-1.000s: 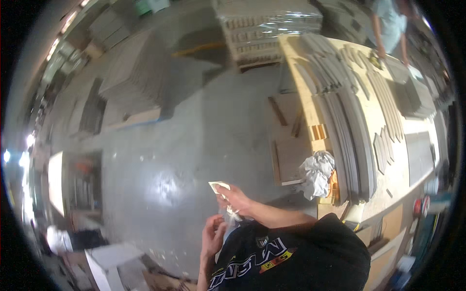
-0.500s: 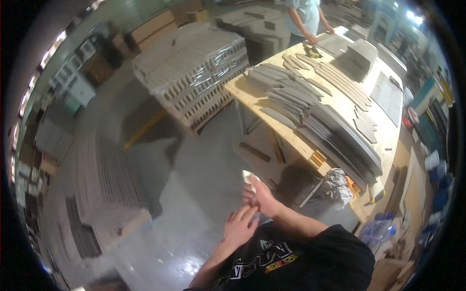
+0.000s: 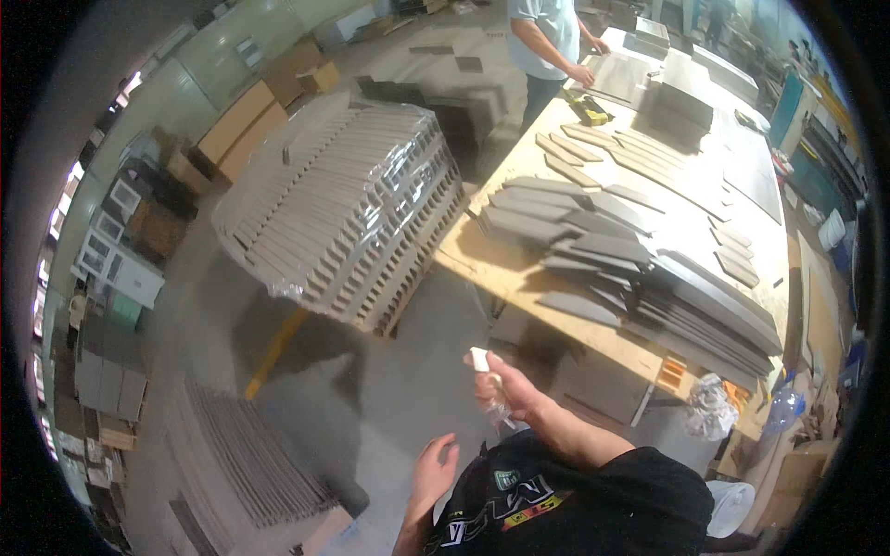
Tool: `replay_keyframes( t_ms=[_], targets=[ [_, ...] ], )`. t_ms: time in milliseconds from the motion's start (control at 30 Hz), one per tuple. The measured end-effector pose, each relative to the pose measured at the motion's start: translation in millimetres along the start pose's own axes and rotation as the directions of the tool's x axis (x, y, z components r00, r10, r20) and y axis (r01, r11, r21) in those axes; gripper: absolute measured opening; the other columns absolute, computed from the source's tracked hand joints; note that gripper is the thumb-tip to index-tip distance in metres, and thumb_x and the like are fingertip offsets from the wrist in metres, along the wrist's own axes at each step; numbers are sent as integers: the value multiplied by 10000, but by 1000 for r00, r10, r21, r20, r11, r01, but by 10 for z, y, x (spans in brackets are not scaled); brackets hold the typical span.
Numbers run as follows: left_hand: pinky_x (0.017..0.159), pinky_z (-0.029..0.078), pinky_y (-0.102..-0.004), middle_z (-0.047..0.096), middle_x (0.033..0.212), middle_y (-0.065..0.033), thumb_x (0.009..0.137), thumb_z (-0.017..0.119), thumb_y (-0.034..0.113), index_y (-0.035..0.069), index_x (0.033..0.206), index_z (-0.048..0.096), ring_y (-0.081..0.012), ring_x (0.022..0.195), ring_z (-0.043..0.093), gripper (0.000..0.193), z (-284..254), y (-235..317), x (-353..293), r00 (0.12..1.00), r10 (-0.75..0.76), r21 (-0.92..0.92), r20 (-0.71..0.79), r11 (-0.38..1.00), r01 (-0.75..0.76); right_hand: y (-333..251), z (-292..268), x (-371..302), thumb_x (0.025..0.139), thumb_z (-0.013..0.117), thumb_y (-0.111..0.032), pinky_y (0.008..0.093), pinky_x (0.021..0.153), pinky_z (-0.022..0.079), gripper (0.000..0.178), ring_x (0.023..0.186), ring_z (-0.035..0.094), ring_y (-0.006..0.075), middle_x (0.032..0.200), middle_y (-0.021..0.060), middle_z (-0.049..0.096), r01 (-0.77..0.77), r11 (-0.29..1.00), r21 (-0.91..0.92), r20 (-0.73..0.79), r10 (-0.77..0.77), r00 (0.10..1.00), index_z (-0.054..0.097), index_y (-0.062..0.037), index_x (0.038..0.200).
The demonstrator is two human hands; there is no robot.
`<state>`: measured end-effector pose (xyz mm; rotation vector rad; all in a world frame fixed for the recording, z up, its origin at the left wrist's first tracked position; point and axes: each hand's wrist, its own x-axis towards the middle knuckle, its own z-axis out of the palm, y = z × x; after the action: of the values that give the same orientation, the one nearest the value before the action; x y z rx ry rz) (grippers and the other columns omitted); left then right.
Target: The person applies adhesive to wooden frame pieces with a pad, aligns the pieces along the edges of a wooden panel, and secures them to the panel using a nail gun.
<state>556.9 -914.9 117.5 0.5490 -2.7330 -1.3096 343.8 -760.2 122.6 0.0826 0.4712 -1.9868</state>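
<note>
My right hand (image 3: 512, 389) is closed around a small white object (image 3: 479, 360), held in front of my body. Its white end sticks out above the fingers, and a bit of clear plastic (image 3: 501, 417) hangs below them; I cannot make out its exact kind. My left hand (image 3: 434, 471) is apart from it, lower and to the left, with thumb and fingers spread and nothing in them. Ahead of my right hand stands a wooden table (image 3: 510, 283), with stacks of grey pointed boards (image 3: 593, 255) along its near side.
A wrapped pallet of slatted grey panels (image 3: 343, 204) stands left of the table. Another row of upright panels (image 3: 246, 463) sits at lower left. A co-worker (image 3: 547, 42) reaches over the table's far end, near a yellow-black tool (image 3: 590, 111). Crumpled white plastic (image 3: 712, 408) lies by the near corner.
My left hand has come away from my right hand, down and to the left. The right hand keeps its white object, with clear plastic now showing beneath. The view has shifted.
</note>
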Motion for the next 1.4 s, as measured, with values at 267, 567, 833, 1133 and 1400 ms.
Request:
replay_keyframes(
  t_ms=[267,567,833,1133,1400],
  targets=[
    [918,546,-356,744,1105,-181,969,658,143,-23,1191,684,-249,1030,721,279,-659,-370,1456,971,-218,-131,-102,970,204,-719,763,1421,1045,596,-419,265,543,352,461,590,426,94,760,-25,497,0,933,-359,43,16,999,536,-111,1383],
    [912,552,-383,732,1149,-210,1008,621,213,-20,1248,664,-298,1042,724,336,-1039,-888,3598,936,-268,-49,230,957,286,-1413,696,3005,1069,560,-401,250,574,368,322,628,407,91,792,-27,474,131,983,-126,-64,-140,988,549,-120,1225],
    [878,551,-366,736,1092,-189,978,651,190,-23,1229,670,-272,985,719,330,-1890,-1403,5920,927,-118,-75,356,985,155,-2060,731,4404,1066,537,-461,284,549,402,337,584,443,88,739,-38,493,289,955,-60,-433,-286,855,553,-126,1038],
    [914,550,-376,731,1131,-168,971,654,148,9,1237,683,-268,1055,699,301,-1868,-783,8143,833,84,18,546,994,-112,-2972,780,4876,1072,524,-445,258,574,422,316,654,517,78,848,-40,572,579,815,-20,-537,-497,682,572,-149,1173],
    [947,539,-368,739,1161,-163,938,684,145,25,1232,705,-258,1083,707,318,-1022,464,9349,499,440,-76,747,802,-593,-3952,182,4985,1055,537,-464,279,584,441,435,668,526,95,899,-10,570,732,677,-76,-559,-636,531,580,-170,1374]
  ],
)
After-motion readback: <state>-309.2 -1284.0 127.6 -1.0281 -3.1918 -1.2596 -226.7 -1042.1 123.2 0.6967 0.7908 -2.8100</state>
